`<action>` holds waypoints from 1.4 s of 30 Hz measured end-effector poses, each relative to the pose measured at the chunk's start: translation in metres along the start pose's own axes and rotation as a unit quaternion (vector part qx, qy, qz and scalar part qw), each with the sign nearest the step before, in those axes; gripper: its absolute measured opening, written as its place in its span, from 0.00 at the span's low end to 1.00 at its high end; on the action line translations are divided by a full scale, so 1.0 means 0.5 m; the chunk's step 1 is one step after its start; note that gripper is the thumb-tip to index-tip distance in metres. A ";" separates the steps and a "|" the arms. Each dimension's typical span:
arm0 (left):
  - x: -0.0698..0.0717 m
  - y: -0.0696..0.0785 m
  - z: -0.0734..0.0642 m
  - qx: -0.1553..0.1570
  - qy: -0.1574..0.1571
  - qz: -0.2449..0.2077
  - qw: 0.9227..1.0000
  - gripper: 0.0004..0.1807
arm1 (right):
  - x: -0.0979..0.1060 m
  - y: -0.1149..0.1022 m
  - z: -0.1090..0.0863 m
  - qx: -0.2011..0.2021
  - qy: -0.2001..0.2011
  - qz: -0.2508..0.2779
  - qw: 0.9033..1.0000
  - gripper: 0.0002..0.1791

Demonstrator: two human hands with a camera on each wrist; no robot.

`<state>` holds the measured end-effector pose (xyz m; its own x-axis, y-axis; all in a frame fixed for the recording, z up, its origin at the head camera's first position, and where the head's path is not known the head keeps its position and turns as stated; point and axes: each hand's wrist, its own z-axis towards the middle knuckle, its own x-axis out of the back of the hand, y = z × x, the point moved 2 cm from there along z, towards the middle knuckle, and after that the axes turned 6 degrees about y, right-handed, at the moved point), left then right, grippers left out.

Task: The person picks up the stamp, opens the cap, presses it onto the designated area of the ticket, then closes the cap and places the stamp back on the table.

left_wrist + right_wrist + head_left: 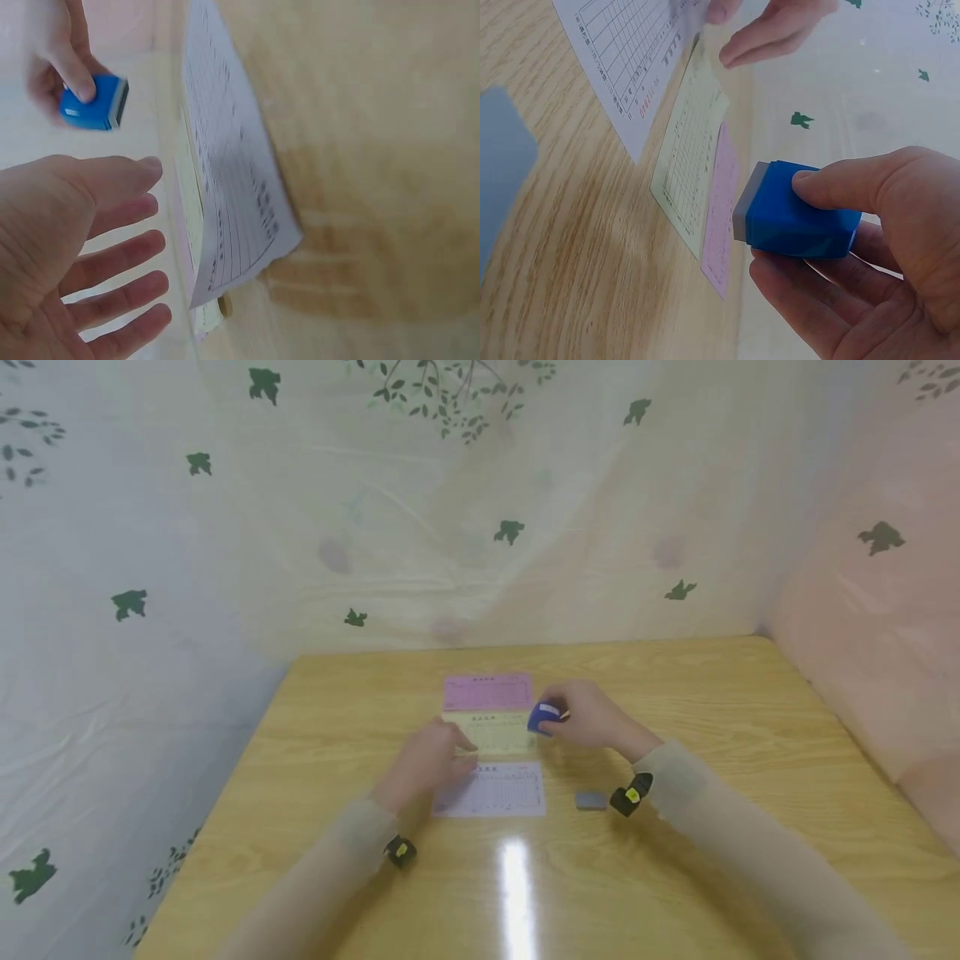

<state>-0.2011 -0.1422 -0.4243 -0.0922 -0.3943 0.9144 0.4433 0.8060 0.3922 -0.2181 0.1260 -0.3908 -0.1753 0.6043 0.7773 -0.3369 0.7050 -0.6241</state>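
Observation:
My right hand [588, 714] grips a blue self-inking stamp [802, 210] between thumb and fingers, its grey-edged face turned toward the forms. In the head view the stamp is raised by the right end of a pale yellow form [495, 734]. Fingers extended and apart, my left hand [82, 247] hovers by the left ends of the yellow form and a white form [498, 790]; whether it touches the paper I cannot tell. Behind the yellow form lies a pink form [487, 692]. All three carry printed grids.
A small grey-blue block, perhaps a cap [591, 800], lies on the wooden table [675, 877] right of the white form. Patterned cloth [450, 527] hangs behind and beside the table.

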 end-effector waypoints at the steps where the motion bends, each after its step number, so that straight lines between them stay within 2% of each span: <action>1: 0.002 0.004 -0.009 -0.011 0.001 0.000 1.000 0.13 | 0.000 -0.001 0.000 0.002 0.000 0.000 1.000 0.07; 4: 0.003 0.014 -0.036 -0.035 -0.002 -0.002 0.999 0.14 | -0.002 -0.005 0.000 0.007 -0.001 -0.003 1.000 0.07; 8: -0.004 0.017 -0.065 -0.044 -0.019 -0.001 0.999 0.19 | -0.006 -0.007 0.000 0.012 0.002 -0.008 1.000 0.08; 12: -0.018 0.010 -0.084 -0.055 -0.023 0.015 0.998 0.17 | -0.014 -0.010 -0.001 0.018 0.003 -0.004 1.000 0.08; 15: -0.027 0.006 -0.087 -0.060 -0.017 0.019 0.998 0.15 | -0.015 -0.010 -0.004 0.015 0.004 -0.003 1.000 0.09; 20: -0.037 0.002 -0.094 -0.049 -0.015 0.012 0.999 0.20 | -0.021 -0.011 -0.009 0.015 0.002 -0.001 1.000 0.10; 26: -0.031 0.012 -0.095 -0.033 -0.022 0.012 0.999 0.22 | -0.016 -0.020 -0.023 0.010 0.003 0.001 1.000 0.11; 35: -0.027 0.014 -0.091 -0.005 -0.029 -0.006 1.000 0.23 | -0.028 -0.046 -0.066 0.020 -0.020 0.017 0.999 0.08; 42: -0.030 0.013 -0.089 -0.002 -0.032 -0.005 0.999 0.23 | -0.046 -0.060 -0.100 0.020 -0.036 0.011 0.999 0.07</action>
<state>-0.1571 -0.1507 -0.4399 -0.1533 -0.3740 0.9147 0.4452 0.8002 0.4018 -0.1579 0.1094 -0.3942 -0.2492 0.5906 0.7676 -0.3692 0.6748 -0.6390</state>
